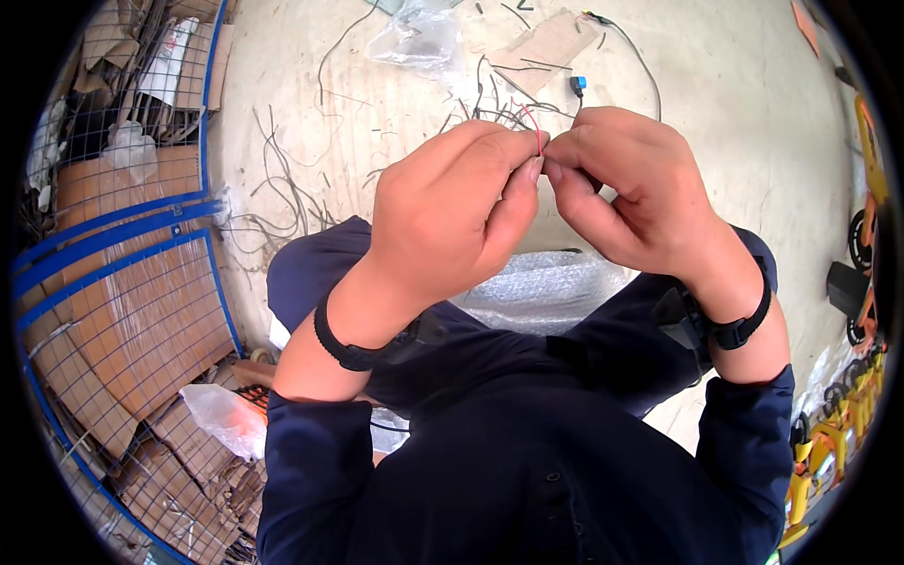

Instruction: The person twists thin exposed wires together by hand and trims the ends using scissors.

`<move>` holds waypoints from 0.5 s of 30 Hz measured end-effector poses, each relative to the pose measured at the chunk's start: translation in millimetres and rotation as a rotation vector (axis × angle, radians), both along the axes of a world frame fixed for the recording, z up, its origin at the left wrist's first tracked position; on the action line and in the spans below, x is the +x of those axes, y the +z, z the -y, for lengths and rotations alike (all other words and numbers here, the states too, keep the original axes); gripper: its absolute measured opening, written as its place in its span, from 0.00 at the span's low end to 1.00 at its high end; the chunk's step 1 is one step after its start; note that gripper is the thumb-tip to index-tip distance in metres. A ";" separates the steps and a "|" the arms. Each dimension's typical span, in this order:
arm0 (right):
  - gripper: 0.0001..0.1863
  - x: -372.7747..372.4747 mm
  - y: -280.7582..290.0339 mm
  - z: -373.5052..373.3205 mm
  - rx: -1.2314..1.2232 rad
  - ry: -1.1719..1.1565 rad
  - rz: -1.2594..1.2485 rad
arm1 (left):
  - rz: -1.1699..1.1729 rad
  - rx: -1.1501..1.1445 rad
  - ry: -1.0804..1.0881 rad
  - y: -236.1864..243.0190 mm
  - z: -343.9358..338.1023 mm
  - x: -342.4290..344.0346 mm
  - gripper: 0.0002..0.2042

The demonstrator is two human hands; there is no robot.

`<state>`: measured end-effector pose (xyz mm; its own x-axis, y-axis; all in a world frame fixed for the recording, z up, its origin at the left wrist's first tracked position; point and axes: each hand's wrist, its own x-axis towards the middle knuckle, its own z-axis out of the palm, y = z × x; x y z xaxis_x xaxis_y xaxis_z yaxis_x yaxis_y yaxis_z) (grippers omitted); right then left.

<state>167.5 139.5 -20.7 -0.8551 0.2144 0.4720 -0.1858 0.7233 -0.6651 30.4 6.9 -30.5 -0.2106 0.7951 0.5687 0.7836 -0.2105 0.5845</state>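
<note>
Both hands meet in front of me, fingertips touching. My left hand (457, 193) pinches a thin red wire (538, 122) between thumb and forefinger, and its upper end curves up past the fingers. My right hand (636, 184) is closed in a pinch against the same spot, at the wire. The fingertips hide the lower part of the wire. Just above the right hand is a small blue-faced connector (578, 86) on a dark cable. Black wire scraps (494, 89) lie on the floor beyond my fingers.
Loose grey wires (292, 193) spread on the floor at left. A clear plastic bag (414, 38) and a cardboard piece (546, 52) lie farther off. Bubble wrap (537, 290) sits between my legs. A blue-framed mesh cage (207, 104) with cardboard stands left; yellow equipment (829, 443) lines the right.
</note>
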 end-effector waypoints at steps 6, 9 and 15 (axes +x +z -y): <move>0.06 -1.3 0.1 2.4 0.044 -0.002 0.001 | -0.080 -0.022 0.030 0.6 0.7 1.5 0.06; 0.06 -1.4 -0.8 2.4 0.051 0.006 0.014 | -0.136 -0.042 0.042 -0.6 0.9 1.2 0.07; 0.03 -0.1 3.4 5.0 -0.095 0.017 0.117 | -0.168 -0.037 0.031 3.6 1.8 -1.3 0.08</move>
